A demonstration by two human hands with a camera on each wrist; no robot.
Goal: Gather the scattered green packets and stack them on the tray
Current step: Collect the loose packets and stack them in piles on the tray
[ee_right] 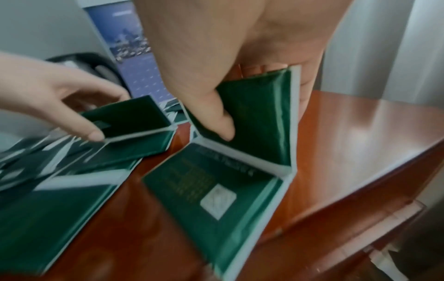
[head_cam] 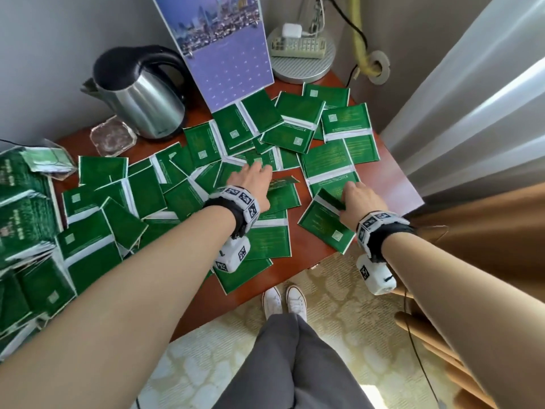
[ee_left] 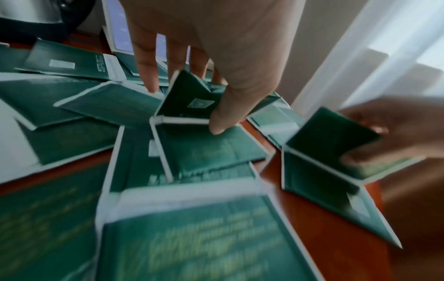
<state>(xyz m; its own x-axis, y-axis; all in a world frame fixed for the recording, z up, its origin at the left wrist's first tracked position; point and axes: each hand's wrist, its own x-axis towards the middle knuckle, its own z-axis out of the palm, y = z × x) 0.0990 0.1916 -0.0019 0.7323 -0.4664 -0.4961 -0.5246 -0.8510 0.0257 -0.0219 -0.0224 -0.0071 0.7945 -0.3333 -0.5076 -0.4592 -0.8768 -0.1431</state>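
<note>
Several green packets with white seams lie scattered over the reddish wooden table, many joined in pairs. My left hand reaches into the middle of them. Its thumb and fingers pinch the raised half of a folded packet pair whose other half lies flat. My right hand, near the table's right side, pinches the lifted half of another packet pair, thumb in front and fingers behind. A heap of packets lies at the far left; no tray surface shows there.
A steel kettle, a glass ashtray, a purple standing calendar and a lamp base with a power strip stand at the back. Curtains hang on the right, with a wooden chair below them. The table's right corner is bare.
</note>
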